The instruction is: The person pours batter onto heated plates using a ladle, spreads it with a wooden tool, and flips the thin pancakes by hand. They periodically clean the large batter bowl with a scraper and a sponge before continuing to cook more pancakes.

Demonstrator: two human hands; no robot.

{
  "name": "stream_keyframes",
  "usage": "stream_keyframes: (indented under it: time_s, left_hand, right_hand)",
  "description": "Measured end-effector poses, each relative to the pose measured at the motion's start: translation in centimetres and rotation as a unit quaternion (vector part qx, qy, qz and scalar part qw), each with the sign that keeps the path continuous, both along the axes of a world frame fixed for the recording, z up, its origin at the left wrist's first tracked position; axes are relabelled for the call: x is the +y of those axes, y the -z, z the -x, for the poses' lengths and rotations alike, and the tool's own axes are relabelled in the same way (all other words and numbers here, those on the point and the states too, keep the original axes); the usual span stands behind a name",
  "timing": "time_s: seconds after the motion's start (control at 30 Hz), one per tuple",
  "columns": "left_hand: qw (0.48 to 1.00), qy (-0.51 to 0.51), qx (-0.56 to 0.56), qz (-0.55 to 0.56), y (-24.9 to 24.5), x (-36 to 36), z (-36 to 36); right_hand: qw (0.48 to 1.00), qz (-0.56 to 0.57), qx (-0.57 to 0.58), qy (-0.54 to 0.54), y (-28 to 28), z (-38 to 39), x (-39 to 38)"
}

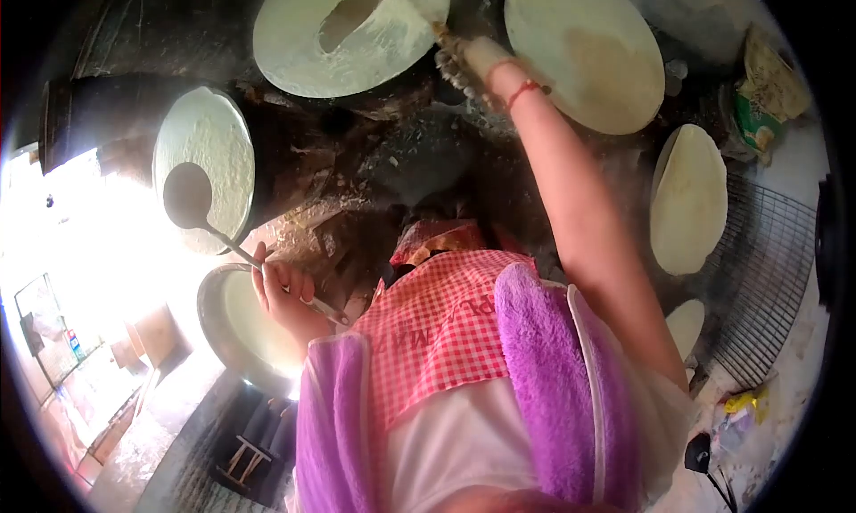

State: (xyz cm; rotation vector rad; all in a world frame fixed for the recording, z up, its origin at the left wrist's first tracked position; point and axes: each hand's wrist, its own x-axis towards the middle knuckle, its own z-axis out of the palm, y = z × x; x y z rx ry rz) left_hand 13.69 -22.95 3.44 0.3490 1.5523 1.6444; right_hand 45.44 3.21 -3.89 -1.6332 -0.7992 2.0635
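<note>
My left hand (287, 292) is wrapped round the handle of a ladle (187, 195). The ladle's dark round bowl is over a pale round sheet of batter (214, 125) on the left. Below it, a wide pot of pale batter (234, 308) stands beside my left hand. My right hand (477, 60), with a red string on the wrist, reaches forward to the edge of a large batter-coated round (294, 54). Its fingers are closed, but what they hold is blurred. That round has a dark, bare oval patch with a streaked edge.
Another large pale round (580, 45) is right of my right hand. Further right are a thin pale flatbread (688, 201), a smaller one (685, 326) and a wire rack (758, 281). A green and tan packet (762, 103) sits at the upper right.
</note>
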Motion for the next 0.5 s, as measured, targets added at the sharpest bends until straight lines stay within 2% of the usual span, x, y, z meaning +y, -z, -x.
stream_keyframes:
  time_s: [0.03,0.1,0.13,0.2,0.27,0.3,0.33,0.4,0.43,0.5]
  left_hand:
    - [1.0,-0.001,0.007,-0.002,0.1,0.0,0.1]
    - [1.0,0.0,0.013,-0.008,0.0,-0.4,0.7]
    - [1.0,0.002,0.014,-0.011,-0.4,-0.8,1.2]
    - [1.0,0.001,0.02,-0.002,-0.6,-1.4,2.3]
    - [1.0,-0.002,0.023,-0.02,0.9,-2.0,3.5]
    - [1.0,-0.003,0.021,-0.02,1.1,-1.8,3.9]
    - [1.0,-0.001,0.013,-0.01,1.3,-1.4,4.1]
    - [1.0,-0.006,-0.002,-0.009,1.8,-0.8,4.5]
    - [1.0,-0.009,-0.004,-0.019,1.9,-0.7,5.0]
    - [0.999,-0.016,-0.009,-0.036,1.9,-0.8,6.4]
  right_hand:
    - [0.985,-0.149,-0.056,-0.061,3.0,-0.5,0.2]
    - [0.974,-0.222,-0.047,0.016,0.4,0.0,-2.2]
    - [0.974,-0.208,-0.06,0.062,-1.3,-1.1,-4.1]
    - [0.932,-0.297,-0.015,0.206,4.9,-3.7,-4.4]
    - [0.98,-0.16,-0.083,0.089,1.0,-0.2,-7.0]
    - [0.977,-0.17,-0.105,0.079,0.7,3.0,-7.8]
    - [0.98,-0.167,-0.07,0.084,1.9,5.2,-8.2]
    - [0.96,-0.257,-0.109,0.017,3.4,7.7,-7.6]
    - [0.978,-0.195,-0.078,0.009,0.7,8.0,-7.9]
    - [0.962,-0.251,-0.085,0.057,-0.1,5.9,-7.8]
